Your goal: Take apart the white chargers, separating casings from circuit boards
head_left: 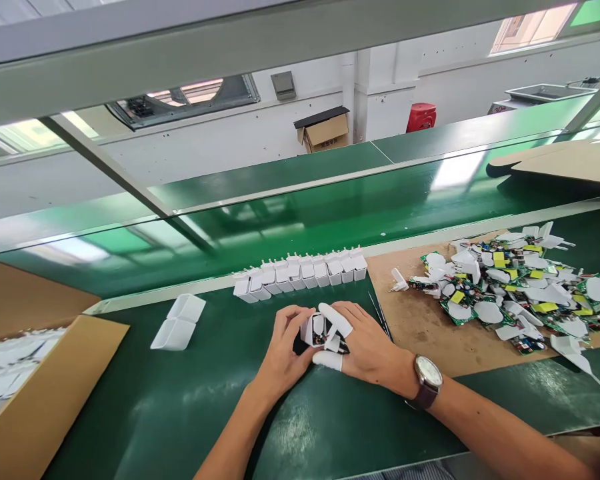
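Note:
My left hand (289,343) is closed around a small white charger housing (306,331), its open end facing right. Inside the opening a circuit board (319,327) with dark and white parts shows. My right hand (365,343) wears white finger cots on the thumb and a finger. Its fingers close on a white plug piece (333,341) at the housing's mouth; a small dark part there is hard to make out. Thin dark prongs, like tweezers (379,313), show just beyond the right hand, partly hidden by it.
A row of white chargers (305,272) stands behind my hands. Two white housings (179,327) sit to the left, near a cardboard box (55,393) of white parts. At right, a pile of circuit boards (510,287) lies on brown cardboard (405,320). A metal frame crosses overhead.

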Demonstrator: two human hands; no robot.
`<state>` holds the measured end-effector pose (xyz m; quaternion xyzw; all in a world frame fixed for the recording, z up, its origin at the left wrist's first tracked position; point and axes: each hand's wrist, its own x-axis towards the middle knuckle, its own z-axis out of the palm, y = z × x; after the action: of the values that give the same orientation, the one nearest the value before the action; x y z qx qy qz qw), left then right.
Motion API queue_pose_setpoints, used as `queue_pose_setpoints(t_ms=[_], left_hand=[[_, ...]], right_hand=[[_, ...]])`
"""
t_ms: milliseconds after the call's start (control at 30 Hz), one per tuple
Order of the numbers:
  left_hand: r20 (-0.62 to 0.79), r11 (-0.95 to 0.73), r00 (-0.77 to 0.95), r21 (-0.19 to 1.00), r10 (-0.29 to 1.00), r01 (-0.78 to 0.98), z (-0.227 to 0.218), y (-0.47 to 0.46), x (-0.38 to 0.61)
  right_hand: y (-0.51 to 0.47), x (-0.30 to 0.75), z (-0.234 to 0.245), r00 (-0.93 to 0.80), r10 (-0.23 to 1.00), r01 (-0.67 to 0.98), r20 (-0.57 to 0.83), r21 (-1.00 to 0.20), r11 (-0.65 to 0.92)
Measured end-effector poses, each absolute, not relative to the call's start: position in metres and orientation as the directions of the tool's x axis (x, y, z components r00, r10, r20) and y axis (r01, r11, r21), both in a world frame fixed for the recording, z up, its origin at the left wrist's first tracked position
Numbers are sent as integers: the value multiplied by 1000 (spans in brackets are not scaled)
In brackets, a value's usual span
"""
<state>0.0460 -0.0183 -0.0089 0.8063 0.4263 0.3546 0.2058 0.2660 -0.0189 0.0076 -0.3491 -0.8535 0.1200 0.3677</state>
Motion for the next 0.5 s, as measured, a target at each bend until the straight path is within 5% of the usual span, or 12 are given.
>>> queue_pose_setpoints(t_ms=[233, 500], left_hand=[[13, -125, 368, 951, 930, 282, -7, -22, 45], [-42, 17, 309, 996, 950, 82, 1, -23, 46]], right_hand=[[-13, 268, 12, -328, 810, 355, 487, -731, 583], [-7, 263, -7, -551, 648, 420, 526, -496, 760]])
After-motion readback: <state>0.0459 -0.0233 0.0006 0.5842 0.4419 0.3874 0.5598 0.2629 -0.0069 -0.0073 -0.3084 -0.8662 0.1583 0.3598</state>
